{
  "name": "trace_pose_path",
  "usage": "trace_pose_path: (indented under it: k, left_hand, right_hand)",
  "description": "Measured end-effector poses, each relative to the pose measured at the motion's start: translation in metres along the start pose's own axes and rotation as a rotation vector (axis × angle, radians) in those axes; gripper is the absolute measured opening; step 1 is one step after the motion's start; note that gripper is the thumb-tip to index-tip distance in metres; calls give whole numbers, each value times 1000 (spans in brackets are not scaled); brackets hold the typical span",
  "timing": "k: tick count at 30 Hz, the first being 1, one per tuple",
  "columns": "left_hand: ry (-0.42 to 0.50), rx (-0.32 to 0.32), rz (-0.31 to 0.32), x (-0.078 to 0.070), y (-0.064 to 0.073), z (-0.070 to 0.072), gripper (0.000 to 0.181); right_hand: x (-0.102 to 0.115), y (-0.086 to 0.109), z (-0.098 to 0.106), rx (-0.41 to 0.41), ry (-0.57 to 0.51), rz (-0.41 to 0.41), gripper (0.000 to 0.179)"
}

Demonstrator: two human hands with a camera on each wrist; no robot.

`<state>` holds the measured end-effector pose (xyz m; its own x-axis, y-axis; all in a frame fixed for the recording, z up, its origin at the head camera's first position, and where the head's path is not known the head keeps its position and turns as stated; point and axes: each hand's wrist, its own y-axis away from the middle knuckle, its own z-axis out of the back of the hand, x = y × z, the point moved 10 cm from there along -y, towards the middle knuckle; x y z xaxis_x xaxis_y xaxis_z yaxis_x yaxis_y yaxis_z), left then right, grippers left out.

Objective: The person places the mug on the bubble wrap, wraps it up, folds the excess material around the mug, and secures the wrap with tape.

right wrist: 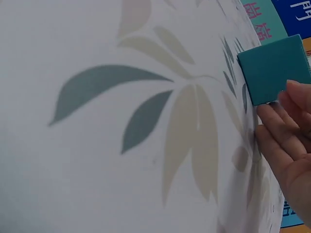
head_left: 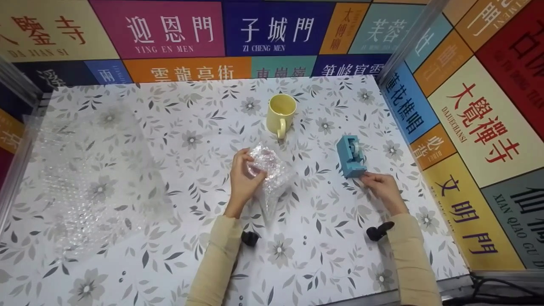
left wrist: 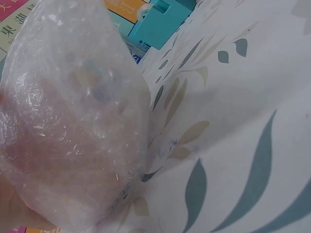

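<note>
A bubble-wrapped bundle (head_left: 274, 168) stands near the middle of the table, with something pinkish showing faintly through the plastic. My left hand (head_left: 245, 174) grips its left side, thumb in front and fingers behind. In the left wrist view the wrapped bundle (left wrist: 80, 121) fills the left half and hides most of that hand. Further right is a teal tape dispenser (head_left: 350, 157) with a clear roll in it. My right hand (head_left: 384, 189) has its fingertips right at the dispenser's near right corner. In the right wrist view, its fingers (right wrist: 279, 131) extend along the dispenser's edge.
A yellow mug (head_left: 281, 114) stands upright beyond the bundle, handle toward me. A large sheet of bubble wrap (head_left: 97, 182) covers the table's left side. Panels printed with characters (head_left: 276, 29) wall the back and right of the flower-patterned table. Cables (head_left: 501, 287) lie at the lower right.
</note>
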<state>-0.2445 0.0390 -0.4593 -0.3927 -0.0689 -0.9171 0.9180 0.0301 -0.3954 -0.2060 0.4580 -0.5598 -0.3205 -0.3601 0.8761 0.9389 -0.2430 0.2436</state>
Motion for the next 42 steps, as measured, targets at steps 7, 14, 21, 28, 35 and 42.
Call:
trace_pose_path:
  k: [7,14,21,28,35,42]
  left_hand:
    - [-38,-15,-13,18,-1,0,35]
    - [-8,-20,-5,3,-1,2,34]
    - [-21,-30,-18,26,-2,2,36]
    - [-23,-25,-48,36,-3,2,35]
    - [-49,-7,-14,40,-2,-1,36]
    - [-10,50,4,28,-3,-4,36]
  right_hand:
    - [19,14,2,-15,68,89,27]
    - [11,11,-3,36,-430,-61,17]
    - [20,26,0,74,-597,-56,16]
    - [55,37,-2,-34,-305,199,7]
    - [88,45,-20,-29,-225,321,21]
    - [110,51,-46,62,-321,372,19]
